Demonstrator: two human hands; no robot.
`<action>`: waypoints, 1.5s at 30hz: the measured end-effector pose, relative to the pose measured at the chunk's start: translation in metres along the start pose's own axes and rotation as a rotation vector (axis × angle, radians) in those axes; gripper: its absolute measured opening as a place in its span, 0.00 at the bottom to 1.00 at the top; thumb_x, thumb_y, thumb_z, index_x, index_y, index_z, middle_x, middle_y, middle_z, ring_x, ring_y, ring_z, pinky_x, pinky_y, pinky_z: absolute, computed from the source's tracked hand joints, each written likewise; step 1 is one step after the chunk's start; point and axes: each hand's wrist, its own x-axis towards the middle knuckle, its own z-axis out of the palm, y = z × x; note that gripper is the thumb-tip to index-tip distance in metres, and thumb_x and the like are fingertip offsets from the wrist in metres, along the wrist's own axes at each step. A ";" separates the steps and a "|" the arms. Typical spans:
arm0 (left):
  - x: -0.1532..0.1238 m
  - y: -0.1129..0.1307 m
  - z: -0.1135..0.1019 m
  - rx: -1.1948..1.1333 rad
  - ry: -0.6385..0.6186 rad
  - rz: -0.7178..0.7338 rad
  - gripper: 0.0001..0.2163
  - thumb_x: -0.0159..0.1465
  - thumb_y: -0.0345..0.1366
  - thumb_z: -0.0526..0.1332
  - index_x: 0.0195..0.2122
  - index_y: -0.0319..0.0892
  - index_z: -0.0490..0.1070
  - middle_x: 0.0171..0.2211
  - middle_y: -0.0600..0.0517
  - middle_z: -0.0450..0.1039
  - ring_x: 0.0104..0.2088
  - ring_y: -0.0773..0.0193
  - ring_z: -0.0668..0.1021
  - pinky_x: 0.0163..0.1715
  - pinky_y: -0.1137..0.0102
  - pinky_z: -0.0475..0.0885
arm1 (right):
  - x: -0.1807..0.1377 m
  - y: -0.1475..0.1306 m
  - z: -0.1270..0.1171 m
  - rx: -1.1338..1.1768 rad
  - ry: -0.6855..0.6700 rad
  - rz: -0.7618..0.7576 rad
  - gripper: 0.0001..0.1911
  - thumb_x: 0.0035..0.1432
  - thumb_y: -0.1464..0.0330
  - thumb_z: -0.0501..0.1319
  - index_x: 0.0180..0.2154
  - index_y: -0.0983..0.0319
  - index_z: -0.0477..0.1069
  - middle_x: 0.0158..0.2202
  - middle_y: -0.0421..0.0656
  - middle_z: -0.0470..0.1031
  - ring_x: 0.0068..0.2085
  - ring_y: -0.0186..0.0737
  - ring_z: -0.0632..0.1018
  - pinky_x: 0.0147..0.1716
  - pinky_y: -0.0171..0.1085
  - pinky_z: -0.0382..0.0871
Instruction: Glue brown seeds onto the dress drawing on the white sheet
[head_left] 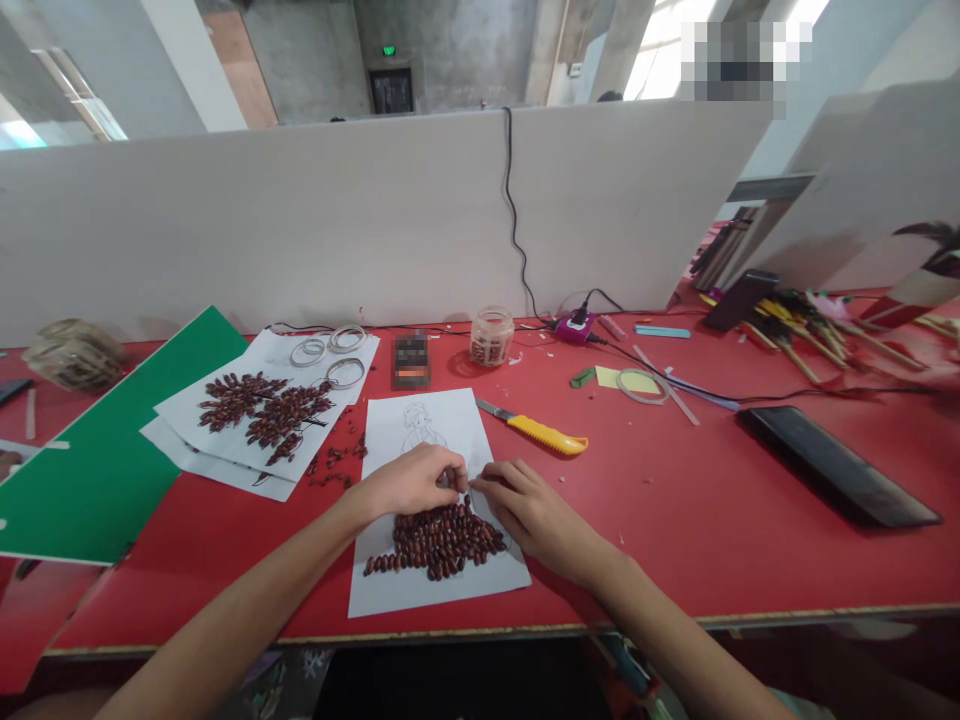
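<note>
A white sheet (382, 430) is laid near the front edge of the red table (637, 540), and its lower half is largely covered by a patch of dark reddish-brown seeds (450, 545), from which a single row is extended to the left. Above the patch, a line drawing (424, 425) is partly hidden by the left hand (427, 475). That hand is held over the upper edge of the seeds, its fingers curled and its thumb brought close to the index finger; whether a seed is gripped there cannot be told. The right hand (525, 505) is placed at the sheet's right edge, partly closed, with its bent fingers pointed toward the left hand; what is pinched in it, if anything, cannot be made out. Beyond the right hand, a yellow cutter (544, 432) is laid with its blade pointed toward the sheet. Loose seeds (337, 458) are scattered just left of the sheet, and farther left seed-covered tree shapes (270, 405) are seen on overlapping papers (176, 410), partly rested on a green board (90, 480). Behind the sheet, a glass jar (491, 338) is stood upright with dark contents, near a purple power adapter (575, 326), into which a black plug (579, 314) is fitted.
</note>
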 end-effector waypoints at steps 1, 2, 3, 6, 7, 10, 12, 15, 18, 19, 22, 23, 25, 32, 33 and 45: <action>0.000 0.001 0.001 -0.010 0.001 -0.006 0.07 0.59 0.27 0.63 0.36 0.42 0.79 0.32 0.53 0.79 0.33 0.62 0.77 0.35 0.71 0.67 | 0.000 0.000 0.000 0.001 -0.003 0.002 0.23 0.70 0.77 0.52 0.61 0.57 0.70 0.52 0.50 0.72 0.53 0.50 0.73 0.53 0.53 0.76; -0.001 0.001 0.001 -0.018 0.003 -0.011 0.07 0.59 0.27 0.63 0.36 0.42 0.79 0.32 0.53 0.79 0.33 0.62 0.77 0.35 0.71 0.67 | 0.000 0.000 0.000 0.002 -0.006 0.003 0.23 0.70 0.77 0.52 0.61 0.57 0.70 0.52 0.50 0.72 0.53 0.50 0.73 0.53 0.53 0.76; -0.001 0.002 0.002 -0.019 0.010 -0.016 0.07 0.59 0.26 0.62 0.36 0.42 0.79 0.31 0.53 0.79 0.33 0.63 0.77 0.35 0.71 0.67 | 0.000 0.001 0.001 0.002 -0.008 0.005 0.23 0.70 0.77 0.52 0.61 0.57 0.70 0.52 0.50 0.72 0.53 0.50 0.73 0.53 0.53 0.76; -0.001 0.003 0.004 -0.001 0.049 -0.031 0.08 0.60 0.27 0.61 0.37 0.42 0.79 0.31 0.53 0.79 0.32 0.63 0.78 0.35 0.71 0.68 | 0.000 0.001 0.001 0.002 -0.005 0.002 0.23 0.70 0.77 0.52 0.61 0.57 0.70 0.52 0.51 0.72 0.53 0.50 0.74 0.53 0.53 0.76; -0.002 0.003 0.005 0.006 0.061 -0.031 0.08 0.61 0.27 0.61 0.38 0.42 0.79 0.32 0.53 0.79 0.33 0.62 0.78 0.35 0.71 0.68 | 0.000 0.001 0.001 0.002 -0.003 0.000 0.23 0.70 0.77 0.53 0.61 0.57 0.70 0.52 0.50 0.73 0.53 0.50 0.74 0.52 0.52 0.76; -0.006 0.002 0.005 0.025 0.110 0.004 0.07 0.64 0.29 0.62 0.39 0.43 0.79 0.36 0.52 0.80 0.39 0.60 0.79 0.42 0.69 0.70 | 0.000 0.001 0.001 -0.001 0.003 -0.004 0.24 0.69 0.77 0.53 0.62 0.56 0.70 0.52 0.50 0.73 0.53 0.50 0.74 0.52 0.52 0.76; -0.014 0.002 0.005 0.063 0.151 0.062 0.08 0.69 0.31 0.59 0.42 0.44 0.79 0.41 0.51 0.81 0.45 0.59 0.78 0.48 0.67 0.70 | 0.000 0.001 0.001 0.000 0.003 -0.002 0.24 0.69 0.77 0.53 0.62 0.56 0.70 0.52 0.50 0.73 0.53 0.50 0.74 0.52 0.53 0.77; -0.033 0.001 0.009 0.221 0.177 0.155 0.13 0.75 0.35 0.53 0.51 0.44 0.77 0.50 0.49 0.80 0.52 0.57 0.76 0.54 0.62 0.68 | 0.000 0.000 0.000 0.004 0.000 0.002 0.24 0.69 0.77 0.53 0.62 0.55 0.69 0.52 0.50 0.73 0.53 0.50 0.74 0.53 0.53 0.76; -0.055 -0.001 0.020 0.446 0.187 0.174 0.17 0.77 0.39 0.51 0.60 0.46 0.72 0.62 0.47 0.73 0.60 0.51 0.71 0.58 0.56 0.65 | 0.000 0.000 0.001 0.004 0.004 0.001 0.22 0.70 0.76 0.52 0.61 0.56 0.70 0.52 0.50 0.72 0.54 0.50 0.73 0.53 0.53 0.76; -0.061 -0.002 0.025 0.503 0.195 0.167 0.18 0.77 0.40 0.51 0.63 0.47 0.70 0.66 0.48 0.69 0.63 0.50 0.69 0.59 0.55 0.64 | 0.000 0.000 0.001 0.004 0.004 0.002 0.22 0.71 0.76 0.52 0.61 0.57 0.70 0.52 0.50 0.72 0.54 0.50 0.73 0.53 0.53 0.76; -0.073 -0.004 0.037 0.607 0.216 0.143 0.19 0.77 0.43 0.51 0.66 0.49 0.66 0.71 0.50 0.59 0.67 0.47 0.64 0.61 0.52 0.62 | 0.001 0.000 0.000 0.007 -0.001 0.009 0.20 0.71 0.75 0.52 0.60 0.58 0.71 0.52 0.51 0.72 0.54 0.50 0.73 0.53 0.52 0.76; -0.074 -0.004 0.040 0.623 0.223 0.137 0.20 0.76 0.44 0.51 0.67 0.50 0.65 0.72 0.50 0.58 0.68 0.47 0.64 0.62 0.52 0.62 | 0.001 0.000 0.000 0.009 -0.004 0.012 0.20 0.72 0.75 0.52 0.60 0.58 0.71 0.52 0.50 0.72 0.54 0.50 0.73 0.53 0.52 0.76; -0.075 -0.004 0.046 0.638 0.240 0.122 0.21 0.76 0.45 0.51 0.68 0.51 0.64 0.73 0.51 0.57 0.69 0.47 0.62 0.62 0.53 0.62 | 0.001 -0.001 -0.001 0.012 -0.007 0.015 0.20 0.72 0.74 0.52 0.60 0.57 0.71 0.52 0.50 0.72 0.54 0.50 0.73 0.53 0.52 0.75; -0.072 -0.003 0.071 0.718 0.341 0.099 0.24 0.77 0.49 0.47 0.69 0.45 0.63 0.72 0.50 0.59 0.69 0.51 0.62 0.65 0.55 0.58 | 0.001 -0.001 -0.001 0.011 -0.005 0.015 0.21 0.73 0.73 0.52 0.61 0.56 0.70 0.52 0.50 0.72 0.53 0.50 0.74 0.52 0.52 0.76; -0.071 -0.002 0.075 0.738 0.362 0.102 0.25 0.77 0.49 0.47 0.69 0.43 0.63 0.72 0.48 0.59 0.69 0.51 0.63 0.65 0.55 0.58 | 0.001 -0.001 -0.001 0.011 -0.003 0.015 0.21 0.73 0.73 0.52 0.61 0.56 0.70 0.52 0.50 0.72 0.53 0.50 0.74 0.52 0.52 0.76; -0.075 -0.004 0.074 0.657 0.392 -0.027 0.27 0.78 0.45 0.44 0.74 0.38 0.50 0.74 0.46 0.52 0.73 0.57 0.58 0.67 0.63 0.61 | 0.000 0.000 0.000 0.002 0.009 -0.002 0.20 0.73 0.74 0.52 0.61 0.56 0.70 0.52 0.51 0.73 0.53 0.50 0.74 0.52 0.52 0.76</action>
